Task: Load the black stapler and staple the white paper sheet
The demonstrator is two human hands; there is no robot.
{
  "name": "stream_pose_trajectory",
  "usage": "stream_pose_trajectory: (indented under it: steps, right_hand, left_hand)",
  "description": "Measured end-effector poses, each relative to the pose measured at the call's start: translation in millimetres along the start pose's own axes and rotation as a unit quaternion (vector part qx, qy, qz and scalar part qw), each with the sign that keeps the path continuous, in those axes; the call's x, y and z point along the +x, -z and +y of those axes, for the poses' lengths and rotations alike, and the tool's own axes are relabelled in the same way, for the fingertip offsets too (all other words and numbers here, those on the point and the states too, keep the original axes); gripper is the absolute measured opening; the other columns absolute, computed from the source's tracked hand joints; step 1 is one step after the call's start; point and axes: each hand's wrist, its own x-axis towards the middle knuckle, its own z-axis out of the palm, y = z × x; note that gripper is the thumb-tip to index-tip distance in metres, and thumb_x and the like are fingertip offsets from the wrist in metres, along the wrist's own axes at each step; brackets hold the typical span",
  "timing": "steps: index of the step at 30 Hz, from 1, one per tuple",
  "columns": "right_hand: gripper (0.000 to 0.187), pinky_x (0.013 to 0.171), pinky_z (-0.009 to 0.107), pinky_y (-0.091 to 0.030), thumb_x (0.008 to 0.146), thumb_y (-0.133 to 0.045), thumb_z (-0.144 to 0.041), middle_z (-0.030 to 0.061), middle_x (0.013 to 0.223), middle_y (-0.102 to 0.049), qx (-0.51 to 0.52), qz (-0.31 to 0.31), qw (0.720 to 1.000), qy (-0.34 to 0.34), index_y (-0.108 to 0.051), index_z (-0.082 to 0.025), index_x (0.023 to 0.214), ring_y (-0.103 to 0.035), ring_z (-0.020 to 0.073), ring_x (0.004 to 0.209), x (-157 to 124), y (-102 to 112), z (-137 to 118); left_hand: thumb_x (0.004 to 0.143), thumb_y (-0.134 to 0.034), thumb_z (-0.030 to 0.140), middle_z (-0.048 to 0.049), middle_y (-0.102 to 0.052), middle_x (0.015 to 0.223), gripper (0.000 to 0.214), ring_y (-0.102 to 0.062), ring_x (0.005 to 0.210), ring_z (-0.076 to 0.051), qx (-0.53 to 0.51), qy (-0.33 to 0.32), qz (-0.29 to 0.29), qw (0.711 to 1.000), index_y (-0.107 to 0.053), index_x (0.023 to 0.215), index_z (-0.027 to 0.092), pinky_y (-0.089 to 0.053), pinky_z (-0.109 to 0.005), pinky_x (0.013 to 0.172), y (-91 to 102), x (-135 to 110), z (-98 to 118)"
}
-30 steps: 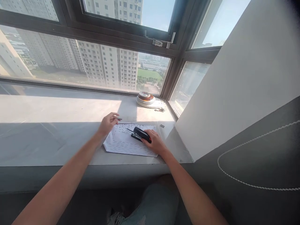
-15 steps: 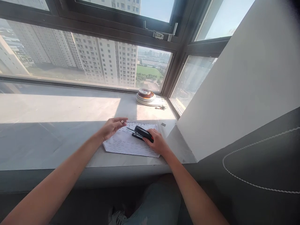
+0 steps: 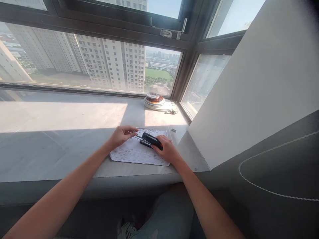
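Note:
A black stapler point(image 3: 152, 140) lies over the written sheets of paper point(image 3: 136, 156), its top raised from its base and a thin metal rod sticking out toward the left. My right hand point(image 3: 166, 148) is wrapped around the stapler's rear end. At the tip of that rod, the fingers of my left hand point(image 3: 124, 135) are pinched together. A small metal piece, like a short strip of staples, showed in them a moment earlier; the fingers now mostly cover it. Another small strip of staples point(image 3: 173, 130) rests on the sill, right of the paper.
A stack of round dishes or lids point(image 3: 154, 102) stands by the window corner, with a small dark tangled string point(image 3: 170, 113) beside it. The pale windowsill point(image 3: 62, 149) ends at a front edge above my leg. A slanted white wall point(image 3: 236, 99) bounds the right.
My left hand has moved slightly right, bringing its pinched fingers to the tip of the stapler's rod. My right hand keeps its hold on the stapler.

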Motion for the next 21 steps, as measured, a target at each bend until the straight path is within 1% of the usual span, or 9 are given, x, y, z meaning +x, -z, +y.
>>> stream_pose_trajectory:
  steps: [2,4,6,8,13,16,21]
  right_hand:
    - [0.011,0.076,0.033,-0.044,0.097,-0.065,-0.029,0.005,0.097,-0.064,0.0,-0.003,1.0,0.0,-0.059,-0.023,0.105,-0.057,0.0233,0.093,0.2,-0.2,0.6]
    - [0.011,0.076,0.034,-0.044,0.098,-0.064,-0.03,0.0052,0.097,-0.065,-0.001,-0.005,1.0,0.002,-0.059,-0.023,0.105,-0.057,0.0235,0.093,0.3,-0.4,1.1]
    - [0.012,0.078,0.034,-0.044,0.098,-0.064,-0.03,0.0057,0.098,-0.065,0.001,-0.004,1.0,0.005,-0.059,-0.023,0.106,-0.057,0.0238,0.094,0.4,-0.4,1.6]
    - [0.013,0.08,0.035,-0.045,0.098,-0.064,-0.03,0.006,0.099,-0.065,0.005,-0.003,1.0,0.008,-0.06,-0.023,0.108,-0.057,0.0241,0.096,0.5,-0.3,1.8]
    - [0.014,0.078,0.034,-0.045,0.099,-0.063,-0.03,0.0062,0.101,-0.065,0.016,-0.014,1.0,0.001,-0.059,-0.023,0.11,-0.057,0.0241,0.096,0.5,0.3,2.1]
    - [0.014,0.078,0.034,-0.045,0.098,-0.064,-0.029,0.0059,0.101,-0.065,0.018,-0.013,1.0,0.003,-0.059,-0.023,0.11,-0.056,0.024,0.096,0.5,0.0,2.7]
    - [0.015,0.08,0.035,-0.045,0.098,-0.065,-0.028,0.0063,0.103,-0.066,0.017,-0.011,1.0,0.006,-0.059,-0.024,0.111,-0.057,0.0243,0.096,0.7,-0.1,3.6]
  left_hand:
    - [0.085,-0.077,0.048,-0.0082,-0.078,0.107,0.033,-0.07,0.1,-0.027,0.069,-0.039,-0.003,0.997,-0.08,0.106,0.023,-0.056,-0.043,0.091,-2.8,0.5,0.5]
    - [0.088,-0.074,0.046,-0.007,-0.078,0.107,0.033,-0.067,0.102,-0.027,0.128,-0.063,-0.013,0.99,-0.078,0.114,0.026,-0.053,-0.042,0.088,-3.9,0.9,-0.6]
    - [0.091,-0.071,0.043,-0.006,-0.078,0.106,0.035,-0.064,0.1,-0.026,0.164,-0.075,-0.026,0.983,-0.074,0.122,0.027,-0.051,-0.04,0.087,-4.3,1.3,-3.0]
    - [0.094,-0.067,0.041,-0.0056,-0.077,0.106,0.036,-0.062,0.096,-0.025,0.186,-0.08,-0.038,0.979,-0.07,0.126,0.026,-0.049,-0.039,0.087,-4.5,1.8,-5.9]
    - [0.099,-0.06,0.041,-0.0048,-0.075,0.108,0.033,-0.058,0.092,-0.023,0.204,-0.087,-0.077,0.972,-0.065,0.128,0.025,-0.047,-0.037,0.085,-5.6,3.0,-10.0]
    - [0.099,-0.06,0.039,-0.0039,-0.073,0.111,0.03,-0.057,0.091,-0.021,0.204,-0.087,-0.082,0.972,-0.064,0.126,0.025,-0.047,-0.035,0.084,-6.4,2.8,-9.1]
    - [0.099,-0.061,0.035,-0.0036,-0.073,0.107,0.028,-0.058,0.092,-0.021,0.203,-0.096,-0.086,0.971,-0.063,0.125,0.025,-0.046,-0.034,0.085,-7.2,2.0,-7.2]
